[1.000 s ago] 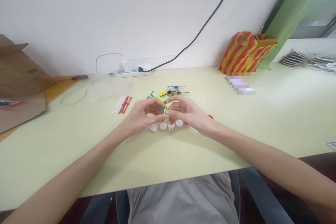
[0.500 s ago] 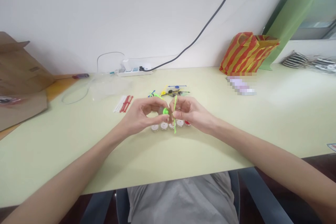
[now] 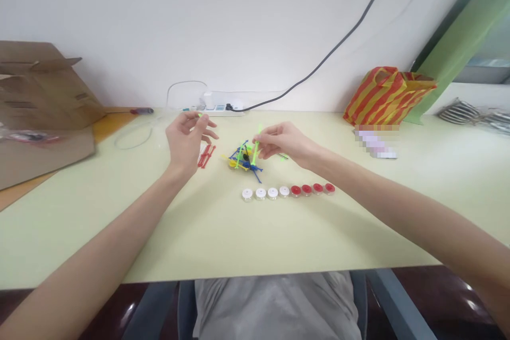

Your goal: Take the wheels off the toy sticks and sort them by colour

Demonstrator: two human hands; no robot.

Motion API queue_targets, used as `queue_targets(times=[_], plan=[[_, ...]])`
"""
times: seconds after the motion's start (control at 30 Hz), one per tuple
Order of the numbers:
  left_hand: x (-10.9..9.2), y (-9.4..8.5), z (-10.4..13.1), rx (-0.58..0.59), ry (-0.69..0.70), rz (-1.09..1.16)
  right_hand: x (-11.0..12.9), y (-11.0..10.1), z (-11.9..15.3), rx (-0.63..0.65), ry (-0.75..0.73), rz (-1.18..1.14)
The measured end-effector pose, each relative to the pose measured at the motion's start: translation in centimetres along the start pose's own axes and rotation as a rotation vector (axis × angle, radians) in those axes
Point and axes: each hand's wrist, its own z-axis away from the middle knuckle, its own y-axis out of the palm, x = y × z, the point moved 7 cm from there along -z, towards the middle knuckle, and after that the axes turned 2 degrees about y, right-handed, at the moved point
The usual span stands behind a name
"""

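My left hand (image 3: pixel 187 135) is raised beside the red sticks (image 3: pixel 206 156), its thumb and index finger pinched on a small green piece (image 3: pixel 200 115). Between the thumb and fingers of my right hand (image 3: pixel 281 141) is a bright green stick (image 3: pixel 255 153), held upright. Just left of that hand lies a pile of blue, yellow, green and black pieces (image 3: pixel 247 166). Nearer to me, a row of small round containers runs across the table, with white lids (image 3: pixel 260 193) on the left and red lids (image 3: pixel 306 189) on the right.
A power strip (image 3: pixel 223 112) with a black cable stands by the wall. Cardboard boxes (image 3: pixel 43 87) and a screwdriver (image 3: pixel 142 111) are at the left. A red and yellow striped bag (image 3: pixel 384 96) stands at the back right, behind a blurred pale object (image 3: pixel 376 143).
My hands have moved apart, the left one up and leftward with the small green piece. The whole container row now shows. The view has shifted somewhat.
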Motion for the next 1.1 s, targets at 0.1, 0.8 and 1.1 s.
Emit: queue_targets(times=[0.1,0.8,1.1], plan=[[0.9,-2.3,-1.4,-0.126,0.021,-0.029,0.4,2.9,-4.6,0.020,0.039,0.136],[1.1,-2.1,-1.6,-0.102,0.046,-0.013,-4.0,11.1,-15.8,0.127,0.245,0.946],[1.2,-2.0,-1.7,-0.083,0.032,-0.011,-1.7,10.9,-15.7,0.006,-0.011,1.117]])
